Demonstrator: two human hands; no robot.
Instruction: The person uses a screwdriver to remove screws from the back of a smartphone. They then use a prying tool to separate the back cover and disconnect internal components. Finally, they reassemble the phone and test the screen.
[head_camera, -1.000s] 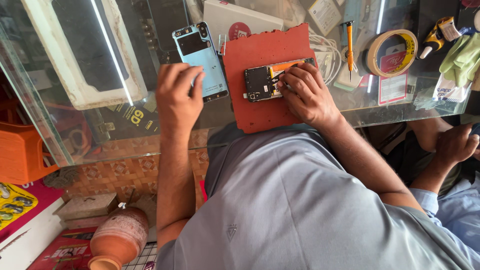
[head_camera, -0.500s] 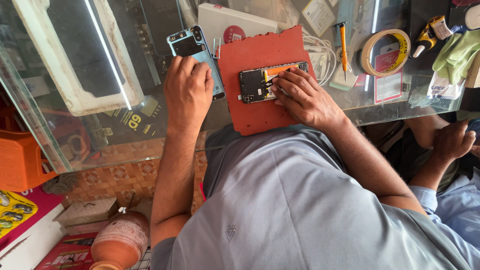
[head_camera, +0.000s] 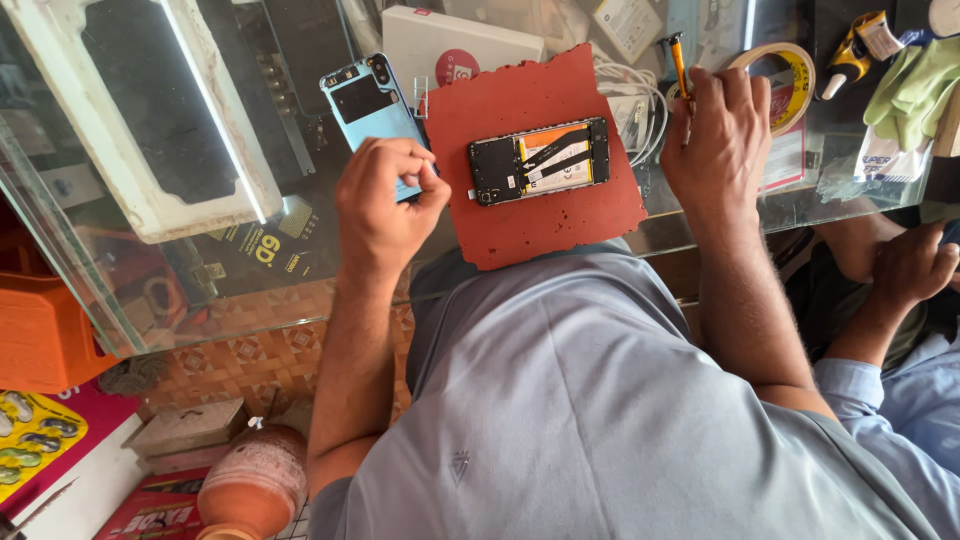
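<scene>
The left hand (head_camera: 385, 195) pinches the light-blue phone back cover (head_camera: 372, 105) at ten o'clock of the opened phone (head_camera: 540, 160) on the red mat (head_camera: 540, 225). The right hand (head_camera: 722, 130), at three o'clock, closes around an orange-handled screwdriver (head_camera: 679, 55).

A rust-red work mat (head_camera: 540, 215) with ragged edges lies on the clear glass bench (head_camera: 200, 290). On it sits an opened phone (head_camera: 540, 160), black inside with an orange-yellow panel crossed by black strips. The phone back cover (head_camera: 368, 105) under the left hand (head_camera: 385, 200) is light blue with a dark patch. The screwdriver (head_camera: 679, 58) by the right hand (head_camera: 720, 135) is orange and black. The tape roll (head_camera: 790, 85) is cream-yellow, the gloves (head_camera: 915, 90) pale green, the shirt (head_camera: 600, 420) grey-blue, and the clay pot (head_camera: 255, 485) terracotta with pale bands.
</scene>
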